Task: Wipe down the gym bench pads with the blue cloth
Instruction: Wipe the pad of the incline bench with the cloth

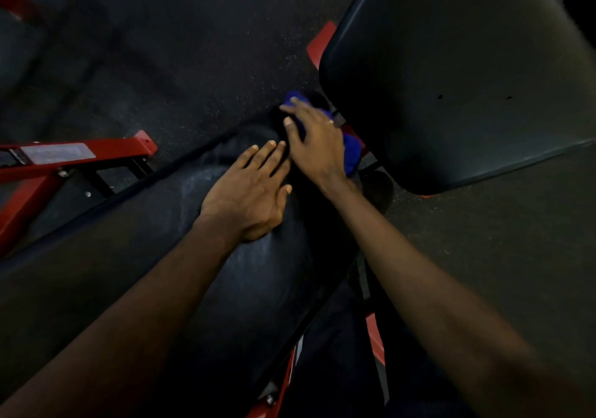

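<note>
Head view: the right grip (317,141) lies over the blue cloth (351,156), fingers bent round it and holding it bunched, with the thumb set apart toward the left. A ring (331,121) shows on one finger. The cloth sticks out past the forefinger at its upper end and past the heel of the hand at its lower end. It sits just right of the frame's centre, at the far end of the long pad (129,272), in the gap below the near corner of the second pad (451,78). That part of the frame is blurred.

Just left of it, the left grip (248,191) rests flat and slack on the long pad, fingers straight and close together, holding nothing; its fingertips almost meet the right thumb. Pale streaks mark the pad's surface round this hand.

The second pad fills the upper right. A red frame (122,148) with a pale label (58,153) reaches in from the left edge. A dark speckled floor (193,46) lies beneath.
</note>
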Available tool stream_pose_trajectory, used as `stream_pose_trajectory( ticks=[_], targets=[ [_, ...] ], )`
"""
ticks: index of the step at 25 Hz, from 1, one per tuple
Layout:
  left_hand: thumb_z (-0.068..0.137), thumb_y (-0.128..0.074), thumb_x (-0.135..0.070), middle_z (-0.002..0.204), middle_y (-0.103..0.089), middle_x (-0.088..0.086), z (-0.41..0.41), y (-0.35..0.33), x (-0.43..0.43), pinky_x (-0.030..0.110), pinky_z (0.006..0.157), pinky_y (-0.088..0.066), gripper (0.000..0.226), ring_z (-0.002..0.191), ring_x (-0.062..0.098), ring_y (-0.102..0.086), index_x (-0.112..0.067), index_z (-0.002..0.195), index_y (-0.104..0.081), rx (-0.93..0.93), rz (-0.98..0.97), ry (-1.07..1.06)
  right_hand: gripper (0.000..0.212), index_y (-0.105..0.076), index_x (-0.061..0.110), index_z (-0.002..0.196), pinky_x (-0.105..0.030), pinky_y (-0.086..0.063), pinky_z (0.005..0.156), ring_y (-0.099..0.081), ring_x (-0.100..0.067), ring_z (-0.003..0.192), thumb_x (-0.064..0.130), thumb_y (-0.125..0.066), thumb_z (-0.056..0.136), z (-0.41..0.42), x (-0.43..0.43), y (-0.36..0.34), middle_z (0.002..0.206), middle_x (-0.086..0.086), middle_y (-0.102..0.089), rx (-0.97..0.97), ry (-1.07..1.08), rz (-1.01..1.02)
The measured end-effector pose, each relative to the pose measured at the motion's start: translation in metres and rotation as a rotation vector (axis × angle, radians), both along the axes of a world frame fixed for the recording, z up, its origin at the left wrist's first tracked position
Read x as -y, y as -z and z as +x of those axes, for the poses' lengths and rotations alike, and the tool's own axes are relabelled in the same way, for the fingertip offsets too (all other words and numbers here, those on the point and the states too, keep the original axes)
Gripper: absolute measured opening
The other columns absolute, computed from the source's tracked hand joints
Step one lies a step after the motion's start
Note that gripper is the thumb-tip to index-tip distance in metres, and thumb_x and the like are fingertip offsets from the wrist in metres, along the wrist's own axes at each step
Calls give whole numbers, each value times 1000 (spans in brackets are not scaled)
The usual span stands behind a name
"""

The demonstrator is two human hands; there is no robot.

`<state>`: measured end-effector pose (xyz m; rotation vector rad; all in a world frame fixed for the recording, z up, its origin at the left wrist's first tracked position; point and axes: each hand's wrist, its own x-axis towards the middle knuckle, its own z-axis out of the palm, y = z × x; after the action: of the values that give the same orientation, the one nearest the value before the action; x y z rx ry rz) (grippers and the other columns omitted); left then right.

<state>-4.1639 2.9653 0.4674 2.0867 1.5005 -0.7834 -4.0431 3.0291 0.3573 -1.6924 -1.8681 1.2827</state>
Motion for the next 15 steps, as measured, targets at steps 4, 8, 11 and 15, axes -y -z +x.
stream_pose_trajectory(
  ticks=[4, 8, 11, 15],
  targets=[
    [97, -7, -43, 167, -20, 14, 1, 0, -2, 43, 128, -7, 73, 156, 26, -11, -9, 159, -25, -13, -27, 11, 39, -62, 37, 133, -45, -45, 109, -47, -13, 140, 45, -44, 100, 0, 7, -9, 152, 12, -51, -59, -78, 34],
    [98, -4, -45, 169, -15, 11, 0, 1, -2, 42, 128, -6, 73, 157, 24, -8, -10, 160, -21, -23, -11, -3, 47, -55, 34, 143, -52, -42, 112, -35, -19, 149, 49, -38, 102, 7, -1, -1, 160, 8, -41, -18, -80, -18],
    [98, -3, -46, 170, -10, 9, 0, 1, 2, 41, 128, -5, 73, 157, 22, -6, -12, 162, -13, -12, -4, -9, 50, -47, 33, 149, -53, -41, 112, -26, -20, 152, 48, -34, 103, 33, 52, -29, 165, 10, -31, 71, -24, -39],
    [99, -4, -46, 170, -7, 7, -1, 3, 1, 41, 128, -3, 72, 157, 21, -3, -15, 163, -8, -13, 1, -21, 50, -41, 37, 152, -47, -37, 111, -20, -16, 154, 47, -34, 104, 76, 116, -60, 167, 15, -23, 104, -97, -73]
  ],
)
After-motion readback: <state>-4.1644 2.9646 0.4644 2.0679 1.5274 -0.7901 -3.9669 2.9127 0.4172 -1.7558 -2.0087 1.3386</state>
